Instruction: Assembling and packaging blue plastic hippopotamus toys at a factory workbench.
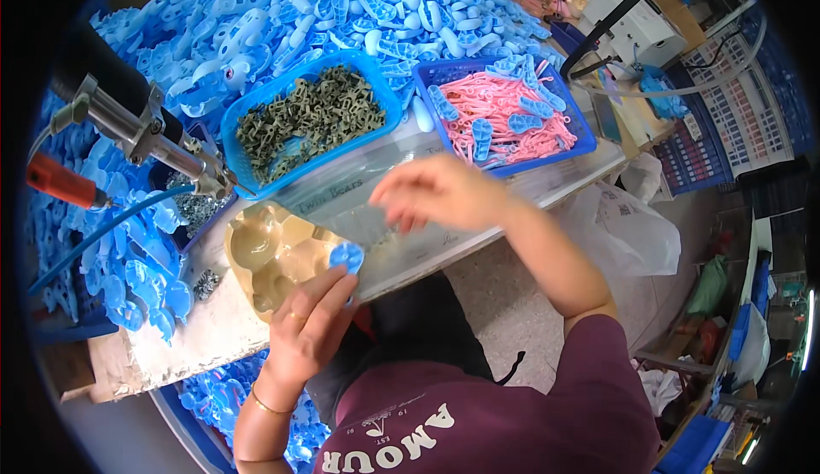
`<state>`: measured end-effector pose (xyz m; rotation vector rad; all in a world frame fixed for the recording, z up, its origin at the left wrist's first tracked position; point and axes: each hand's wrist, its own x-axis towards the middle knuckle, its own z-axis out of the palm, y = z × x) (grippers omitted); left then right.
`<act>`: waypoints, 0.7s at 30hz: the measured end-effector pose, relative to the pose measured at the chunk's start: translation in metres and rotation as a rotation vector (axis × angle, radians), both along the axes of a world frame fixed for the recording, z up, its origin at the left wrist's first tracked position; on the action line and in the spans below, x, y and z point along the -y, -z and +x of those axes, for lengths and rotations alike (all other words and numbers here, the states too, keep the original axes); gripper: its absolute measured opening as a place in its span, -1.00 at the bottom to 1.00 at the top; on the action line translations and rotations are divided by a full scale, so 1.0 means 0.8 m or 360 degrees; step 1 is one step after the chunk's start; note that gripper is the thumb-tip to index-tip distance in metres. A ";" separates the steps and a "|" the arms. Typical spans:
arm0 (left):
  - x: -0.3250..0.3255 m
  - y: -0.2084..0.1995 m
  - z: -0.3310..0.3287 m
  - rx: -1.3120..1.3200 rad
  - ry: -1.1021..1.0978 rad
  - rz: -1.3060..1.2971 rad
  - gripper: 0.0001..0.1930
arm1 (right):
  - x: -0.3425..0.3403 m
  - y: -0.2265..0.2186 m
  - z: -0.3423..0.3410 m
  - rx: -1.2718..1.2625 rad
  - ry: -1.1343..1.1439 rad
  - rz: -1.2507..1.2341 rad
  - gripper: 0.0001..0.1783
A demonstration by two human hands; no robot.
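My left hand (309,324) is closed on a small blue plastic part (346,257), pinching it at the right edge of a tan moulded block (265,248) with rounded hollows. A ring and a bracelet show on that hand and wrist. My right hand (437,192) hovers over the table's front, between the tan block and the blue basket (584,143) of pink parts. Its fingers are loosely apart and slightly blurred, with nothing visible in them. In that basket, several light-blue pieces lie on top of thin pink plastic parts.
A lighter blue basket (282,185) holds small dark-green pieces. Blue plastic shells (265,30) heap across the back and left. At left, a metal-clamped tool (149,132) overhangs a bin of small metal parts (196,201); a red-orange handle (64,182) is beside it. A white machine (636,26) stands back right.
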<state>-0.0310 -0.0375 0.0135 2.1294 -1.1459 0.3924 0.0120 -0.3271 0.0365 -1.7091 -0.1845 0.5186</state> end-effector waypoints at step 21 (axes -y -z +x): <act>-0.071 0.026 -0.027 0.0135 -0.0407 0.0228 -0.57 | 0.241 0.015 0.029 0.0987 0.1286 -0.0939 -0.73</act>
